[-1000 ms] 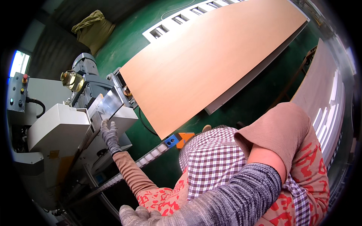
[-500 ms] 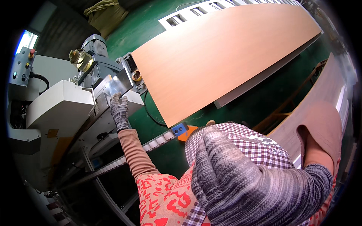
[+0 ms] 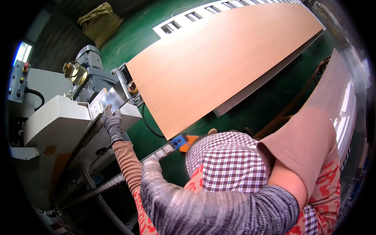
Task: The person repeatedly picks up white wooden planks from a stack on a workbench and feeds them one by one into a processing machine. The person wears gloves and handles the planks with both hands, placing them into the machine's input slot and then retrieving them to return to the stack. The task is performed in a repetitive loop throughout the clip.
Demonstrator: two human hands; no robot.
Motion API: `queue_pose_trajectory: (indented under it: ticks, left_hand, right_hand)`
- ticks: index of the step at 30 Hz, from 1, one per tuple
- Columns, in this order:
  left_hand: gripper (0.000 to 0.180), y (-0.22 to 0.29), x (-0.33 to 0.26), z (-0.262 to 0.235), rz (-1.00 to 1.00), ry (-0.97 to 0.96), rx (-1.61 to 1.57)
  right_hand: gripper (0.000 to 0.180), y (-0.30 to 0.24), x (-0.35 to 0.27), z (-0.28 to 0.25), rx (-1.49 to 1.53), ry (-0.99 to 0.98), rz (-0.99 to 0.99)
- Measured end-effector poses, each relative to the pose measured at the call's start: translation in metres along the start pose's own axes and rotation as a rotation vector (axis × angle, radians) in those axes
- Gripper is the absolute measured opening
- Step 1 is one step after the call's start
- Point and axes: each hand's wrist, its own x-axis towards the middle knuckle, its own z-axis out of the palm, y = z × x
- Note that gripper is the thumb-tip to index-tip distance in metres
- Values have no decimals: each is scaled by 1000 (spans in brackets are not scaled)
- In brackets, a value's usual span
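L. hand (image 3: 112,122), in a grey knit glove, is laid flat w/ fingers together against the metal guide plate (image 3: 111,98) of the grey-white machine (image 3: 55,125) at far left; nothing is pinched, only pressed on. The arm is stretched out far-left from the body, brown sleeve over the forearm.

R. hand: only a grey knit sleeve (image 3: 219,207) is seen at the near edge, prob. the r. arm drawn across the body; the hand itself is not shown, so spread or closed can't be told.

The wood-tone panel (image 3: 223,66) lies flat just right of the l. hand, its near-left corner close to the guide plate but apart from the glove. Its long axis runs from near-left to far-right, the near-left short end pointed at the machine's feed opening by the grey motor (image 3: 92,72). The l. hand is clearly the nearer one to that end.

A roller rail w/ blue and orange end block (image 3: 181,141) runs below the panel's near edge. Green floor (image 3: 133,35) is seen beyond, an olive sack (image 3: 98,19) at far left, a 2nd pale panel stack (image 3: 337,90) at right. A control box w/ red button (image 3: 19,80) sits far left.
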Motion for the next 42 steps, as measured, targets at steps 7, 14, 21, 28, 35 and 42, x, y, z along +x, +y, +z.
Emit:
queue_pose_trajectory:
  ticks: [7, 14, 21, 28, 35, 42]
  left_hand:
    - [89, 7, 37, -6, 137, 89, 322]
    - [118, 1, 81, -12, 93, -289, 410]
    - [84, 53, 117, 23, 350, -280, 306]
    - [99, 39, 174, 111, 475, -265, -23]
    - [96, 214, 107, 74, 487, -603, 120]
    - [96, 315, 67, 127, 874, -460, 312]
  right_hand:
    - [22, 49, -55, 51, -81, -188, 543]
    - [27, 66, -227, 233, -99, -500, 1662]
    - [32, -60, -291, 400, 660, -171, 1915]
    - [30, -67, -264, 351, 676, -127, 2083]
    - [24, -74, -272, 344, 393, 277, 2177]
    - [35, -82, -268, 338, 279, 613, 2077]
